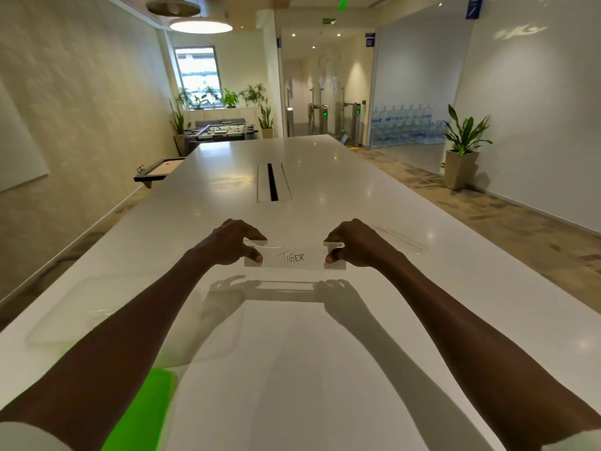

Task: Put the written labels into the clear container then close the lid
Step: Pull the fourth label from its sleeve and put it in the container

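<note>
- Since that label (294, 257) is just a thin strip, it looks light and probably bendy, so taking it by both short ends seems right.
- Left hand (232, 242) pinches one end, right hand (353, 244) pinches the other, holding it up off the white table (325, 177).
- It's pale, with "TIGER" handwritten in black.
- The clear container (130, 314) sits near-left, under the left arm, hard to make out.

The white label (294, 257) I hold carries "TIGER" in black ink above my glossy white desk (325, 353). A bright green sheet (143, 415) lies at its near edge beside the clear, colourless container (65, 320). The floor (487, 206) shows mottled beige-and-grey carpet.
</note>
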Available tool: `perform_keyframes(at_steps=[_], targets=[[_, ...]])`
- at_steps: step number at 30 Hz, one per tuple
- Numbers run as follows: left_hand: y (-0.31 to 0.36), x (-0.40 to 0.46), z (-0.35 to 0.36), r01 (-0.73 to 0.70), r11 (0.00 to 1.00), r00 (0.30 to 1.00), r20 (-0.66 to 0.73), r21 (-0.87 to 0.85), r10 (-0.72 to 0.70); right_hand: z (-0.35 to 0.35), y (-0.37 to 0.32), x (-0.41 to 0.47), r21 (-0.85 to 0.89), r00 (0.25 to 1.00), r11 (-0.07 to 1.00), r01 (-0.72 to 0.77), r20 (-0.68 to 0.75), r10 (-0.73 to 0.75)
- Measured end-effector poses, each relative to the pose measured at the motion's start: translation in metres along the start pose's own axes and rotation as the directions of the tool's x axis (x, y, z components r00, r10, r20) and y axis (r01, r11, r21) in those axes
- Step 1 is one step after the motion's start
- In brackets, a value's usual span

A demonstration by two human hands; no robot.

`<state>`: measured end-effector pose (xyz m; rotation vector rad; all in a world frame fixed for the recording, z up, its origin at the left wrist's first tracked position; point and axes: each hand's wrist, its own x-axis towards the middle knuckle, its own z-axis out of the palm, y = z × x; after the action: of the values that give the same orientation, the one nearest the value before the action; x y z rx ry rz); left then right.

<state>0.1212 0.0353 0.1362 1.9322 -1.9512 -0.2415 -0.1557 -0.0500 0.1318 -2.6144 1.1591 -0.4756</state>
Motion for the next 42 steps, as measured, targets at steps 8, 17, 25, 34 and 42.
perform_keyframes(at_steps=[8, 17, 25, 34, 42], targets=[[-0.064, -0.061, -0.041, 0.043, 0.999, 0.998, -0.036, -0.014, -0.043, 0.027, -0.080, 0.016, 0.019, 0.997, 0.998, 0.065, 0.034, -0.066], [-0.124, -0.117, -0.072, 0.112, 0.994, 0.988, -0.104, 0.006, -0.110, 0.056, -0.159, 0.028, 0.011, 0.989, 0.990, 0.142, 0.032, -0.142], [-0.170, -0.156, -0.094, 0.160, 0.987, 0.981, -0.117, 0.036, -0.154, 0.080, -0.216, 0.036, 0.011, 0.978, 0.978, 0.207, 0.038, -0.207], [-0.210, -0.180, -0.102, 0.253, 0.967, 0.962, -0.108, 0.000, -0.252, 0.106, -0.258, 0.049, 0.008, 0.970, 0.973, 0.229, 0.083, -0.229], [-0.230, -0.179, -0.095, 0.289, 0.957, 0.954, -0.087, -0.009, -0.288, 0.127, -0.268, 0.060, -0.028, 0.960, 0.970, 0.240, 0.157, -0.233]])
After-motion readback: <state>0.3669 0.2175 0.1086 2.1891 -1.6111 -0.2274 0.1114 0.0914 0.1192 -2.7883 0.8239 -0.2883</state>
